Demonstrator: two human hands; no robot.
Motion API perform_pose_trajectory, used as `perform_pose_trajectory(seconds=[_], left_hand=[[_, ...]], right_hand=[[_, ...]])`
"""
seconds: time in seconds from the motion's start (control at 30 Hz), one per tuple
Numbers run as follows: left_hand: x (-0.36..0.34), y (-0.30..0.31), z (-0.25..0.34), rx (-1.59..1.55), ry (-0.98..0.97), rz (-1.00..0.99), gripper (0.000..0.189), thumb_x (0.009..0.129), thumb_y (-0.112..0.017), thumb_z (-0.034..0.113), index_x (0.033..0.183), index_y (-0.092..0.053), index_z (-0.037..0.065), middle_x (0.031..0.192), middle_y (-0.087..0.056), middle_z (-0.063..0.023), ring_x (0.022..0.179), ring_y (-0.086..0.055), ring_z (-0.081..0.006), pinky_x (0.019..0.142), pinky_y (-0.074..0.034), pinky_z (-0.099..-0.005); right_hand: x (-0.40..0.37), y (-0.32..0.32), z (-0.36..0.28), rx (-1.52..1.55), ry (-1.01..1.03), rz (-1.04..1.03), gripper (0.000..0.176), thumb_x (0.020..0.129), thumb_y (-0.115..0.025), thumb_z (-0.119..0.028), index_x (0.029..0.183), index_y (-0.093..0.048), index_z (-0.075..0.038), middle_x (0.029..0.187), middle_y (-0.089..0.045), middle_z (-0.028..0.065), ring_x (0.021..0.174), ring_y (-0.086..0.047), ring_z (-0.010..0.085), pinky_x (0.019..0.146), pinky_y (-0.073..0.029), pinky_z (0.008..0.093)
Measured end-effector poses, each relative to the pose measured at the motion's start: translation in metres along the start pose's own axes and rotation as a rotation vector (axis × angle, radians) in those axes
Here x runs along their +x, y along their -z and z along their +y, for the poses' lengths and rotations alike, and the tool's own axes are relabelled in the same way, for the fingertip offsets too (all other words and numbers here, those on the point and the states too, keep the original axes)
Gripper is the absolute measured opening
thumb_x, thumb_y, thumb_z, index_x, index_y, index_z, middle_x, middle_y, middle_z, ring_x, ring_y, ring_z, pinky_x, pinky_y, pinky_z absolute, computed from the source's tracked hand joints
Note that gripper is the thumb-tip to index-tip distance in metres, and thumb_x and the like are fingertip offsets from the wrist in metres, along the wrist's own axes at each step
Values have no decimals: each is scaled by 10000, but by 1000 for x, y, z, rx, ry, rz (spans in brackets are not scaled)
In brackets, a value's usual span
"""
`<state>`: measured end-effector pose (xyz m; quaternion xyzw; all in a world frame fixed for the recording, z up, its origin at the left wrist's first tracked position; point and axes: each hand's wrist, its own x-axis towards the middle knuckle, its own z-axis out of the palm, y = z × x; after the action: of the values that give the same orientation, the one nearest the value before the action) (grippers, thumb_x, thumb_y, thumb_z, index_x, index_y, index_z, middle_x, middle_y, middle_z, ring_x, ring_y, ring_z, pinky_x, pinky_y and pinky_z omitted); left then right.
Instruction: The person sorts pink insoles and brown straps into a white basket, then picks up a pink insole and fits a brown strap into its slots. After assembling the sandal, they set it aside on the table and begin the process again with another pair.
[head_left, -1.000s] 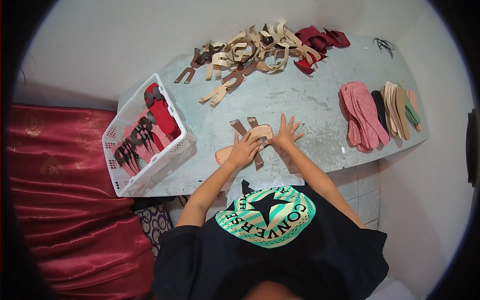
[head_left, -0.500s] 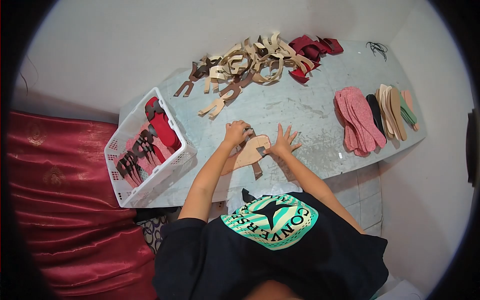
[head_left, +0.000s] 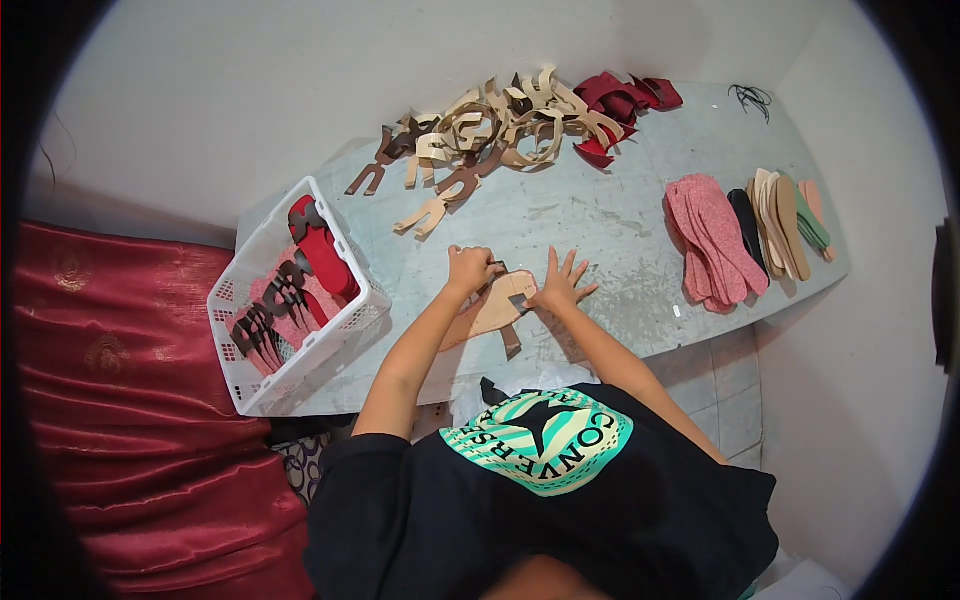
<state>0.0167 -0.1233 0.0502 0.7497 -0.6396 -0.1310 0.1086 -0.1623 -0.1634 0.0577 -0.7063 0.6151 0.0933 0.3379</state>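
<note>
A tan sandal sole (head_left: pixel 482 312) lies on the table in front of me, slanting from lower left to upper right. A dark brown strap (head_left: pixel 512 342) pokes out from its near side, and a dark end of it is folded onto the sole's upper face. My left hand (head_left: pixel 470 270) is closed at the far edge of the sole, its fingers curled round the strap's other end. My right hand (head_left: pixel 560 288) rests at the sole's right edge with fingers spread, its thumb touching the sole near the folded strap end.
At left stands a white plastic basket (head_left: pixel 372 305) with red and pink soles and dark straps. Beige and brown cut straps (head_left: pixel 490 130) and dark red pieces (head_left: pixel 615 98) lie heaped at the back. Pink soles (head_left: pixel 712 245) and tan soles (head_left: pixel 790 225) are stacked at right.
My left hand's fingers have curled in more tightly at the strap. My right hand and the sole stay almost in place.
</note>
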Motion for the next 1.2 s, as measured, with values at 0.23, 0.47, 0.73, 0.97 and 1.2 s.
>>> perform_pose_trajectory(seconds=[0.23,0.47,0.73,0.97,1.2], left_hand=[[-14,-1,15,-123,-29,71,177,705,-674,267,664,-637,99,643,-624,-67,669,-597,-228,879,-271,-491],[-36,-25,26,-258,-126,198,177,706,-664,215,672,-606,51,682,-617,-99,684,-585,-273,865,-347,-464],[-51,-46,36,-288,-106,396,114,713,-643,122,722,-595,19,697,-600,-115,697,-584,-289,657,-463,-378],[-56,-52,33,-262,-137,421,164,723,-642,121,838,-612,8,756,-624,-109,744,-599,-280,695,-468,-373],[-59,-70,27,-266,-119,453,195,766,-624,138,896,-620,-7,877,-639,-161,872,-611,-288,774,-483,-368]], right_hand=[[-3,5,0,26,-11,-27,1242,462,-853,-324,1408,-52,-240,1454,83,184,1315,124,417,945,13,696],[2,2,1,33,-18,-20,1245,456,-854,-328,1407,-56,-240,1459,76,168,1314,132,414,951,17,689],[1,0,4,40,-6,6,1229,453,-852,-339,1405,-81,-239,1463,52,158,1315,116,416,950,10,693],[0,1,5,51,3,18,1218,450,-851,-332,1402,-99,-223,1465,50,148,1313,115,421,948,8,697],[0,1,4,46,4,12,1205,461,-845,-332,1403,-102,-223,1463,56,154,1311,125,424,946,13,697]])
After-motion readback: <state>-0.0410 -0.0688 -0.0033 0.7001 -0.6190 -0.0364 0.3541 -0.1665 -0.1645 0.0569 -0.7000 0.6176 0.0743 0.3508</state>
